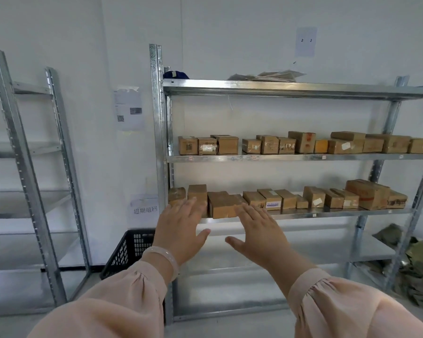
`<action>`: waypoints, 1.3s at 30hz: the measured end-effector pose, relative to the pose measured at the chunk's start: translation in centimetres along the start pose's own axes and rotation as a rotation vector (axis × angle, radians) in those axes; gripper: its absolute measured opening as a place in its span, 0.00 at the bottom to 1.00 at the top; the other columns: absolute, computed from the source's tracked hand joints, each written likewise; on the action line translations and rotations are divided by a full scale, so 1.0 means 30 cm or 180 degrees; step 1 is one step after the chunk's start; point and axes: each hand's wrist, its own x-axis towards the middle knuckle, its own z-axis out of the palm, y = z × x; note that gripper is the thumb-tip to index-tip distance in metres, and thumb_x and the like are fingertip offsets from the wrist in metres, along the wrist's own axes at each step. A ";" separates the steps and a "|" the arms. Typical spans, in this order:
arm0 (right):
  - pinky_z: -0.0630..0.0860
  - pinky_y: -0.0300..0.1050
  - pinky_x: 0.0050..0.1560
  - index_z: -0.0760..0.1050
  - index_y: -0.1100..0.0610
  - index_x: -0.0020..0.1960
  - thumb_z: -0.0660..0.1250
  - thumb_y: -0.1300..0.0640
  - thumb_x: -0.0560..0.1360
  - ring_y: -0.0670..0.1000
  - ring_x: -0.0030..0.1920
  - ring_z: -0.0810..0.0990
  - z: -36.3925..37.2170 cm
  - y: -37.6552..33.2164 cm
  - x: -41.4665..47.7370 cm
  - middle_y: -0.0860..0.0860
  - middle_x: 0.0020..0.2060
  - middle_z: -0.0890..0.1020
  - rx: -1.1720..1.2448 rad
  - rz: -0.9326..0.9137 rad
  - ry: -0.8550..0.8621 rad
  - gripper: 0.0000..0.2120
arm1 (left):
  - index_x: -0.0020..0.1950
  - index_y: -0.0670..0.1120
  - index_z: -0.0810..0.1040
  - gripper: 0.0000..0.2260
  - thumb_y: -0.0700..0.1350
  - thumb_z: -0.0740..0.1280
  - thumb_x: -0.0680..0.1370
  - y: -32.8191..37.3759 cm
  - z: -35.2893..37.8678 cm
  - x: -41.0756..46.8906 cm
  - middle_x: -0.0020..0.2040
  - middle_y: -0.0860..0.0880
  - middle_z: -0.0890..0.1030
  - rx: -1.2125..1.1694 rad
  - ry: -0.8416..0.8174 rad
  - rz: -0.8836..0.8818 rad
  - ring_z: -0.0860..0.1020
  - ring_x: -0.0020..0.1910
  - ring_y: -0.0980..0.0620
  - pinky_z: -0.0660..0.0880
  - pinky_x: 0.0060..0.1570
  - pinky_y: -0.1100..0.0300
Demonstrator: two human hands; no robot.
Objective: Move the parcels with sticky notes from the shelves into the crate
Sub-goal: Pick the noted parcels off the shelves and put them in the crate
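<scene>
Head view: steel shelves (291, 157) fill the right, with rows of brown taped cardboard parcels (271, 200) on the middle and lower boards. One middle-row parcel (321, 146) shows a yellow face. Black slotted crate (130, 250) on the floor, left of the rack. Wall sign (144, 209) reads "超期退回"; far sheet (306, 41) reads "2 2". Left hand (178, 230) and right hand (257, 232) are spread flat with fingers straight, holding nothing, before the lower row's left end. Contact unclear.
</scene>
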 end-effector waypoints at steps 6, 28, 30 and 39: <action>0.44 0.49 0.76 0.50 0.49 0.78 0.57 0.33 0.75 0.50 0.78 0.50 0.068 0.194 0.365 0.49 0.78 0.56 0.0046 -0.0192 0.0093 0.39 | 0.76 0.54 0.61 0.29 0.60 0.62 0.77 -0.034 0.135 0.354 0.76 0.50 0.64 -0.0038 0.0211 -0.0268 0.62 0.75 0.48 0.59 0.73 0.49; 0.39 0.44 0.74 0.51 0.50 0.79 0.55 0.37 0.78 0.50 0.78 0.50 0.564 0.413 1.465 0.49 0.78 0.56 0.0104 -0.0633 0.0455 0.34 | 0.78 0.56 0.58 0.29 0.59 0.62 0.79 -0.529 0.744 1.309 0.79 0.50 0.58 -0.0696 0.0418 -0.0726 0.56 0.77 0.49 0.59 0.74 0.48; 0.42 0.47 0.76 0.51 0.50 0.79 0.55 0.37 0.78 0.50 0.78 0.51 0.598 0.401 1.587 0.50 0.78 0.56 0.0078 -0.0700 0.0530 0.34 | 0.78 0.55 0.58 0.29 0.58 0.62 0.79 -0.607 0.774 1.414 0.79 0.50 0.58 -0.0780 0.0497 -0.0691 0.55 0.77 0.48 0.58 0.75 0.49; 0.46 0.48 0.77 0.54 0.49 0.78 0.56 0.38 0.77 0.50 0.77 0.53 0.753 0.388 1.931 0.49 0.77 0.59 0.0093 -0.0905 0.0661 0.33 | 0.74 0.57 0.64 0.27 0.56 0.66 0.77 -0.831 0.935 1.768 0.76 0.47 0.62 -0.1417 0.0832 -0.1198 0.60 0.75 0.45 0.60 0.73 0.51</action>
